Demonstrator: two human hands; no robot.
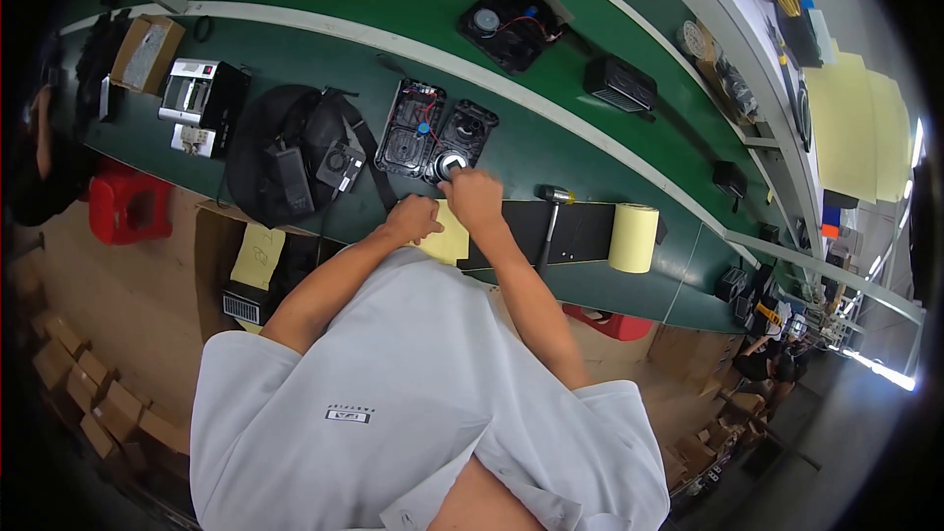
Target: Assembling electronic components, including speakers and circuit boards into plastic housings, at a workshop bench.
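Right hand [472, 199], fingers bent, at the round, speaker-like part [447, 159] in the opened black case [401, 149] on the green bench [531, 155]; left hand [413, 219] curled just beside, at the yellow paper [452, 242]; grips impossible to tell. For sound handling, steady the case, touch only the rim, spare the red wires [430, 110].

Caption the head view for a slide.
Left hand at a yellow sheet, right hand at an opened black casing, hammer and yellow roll to the right.
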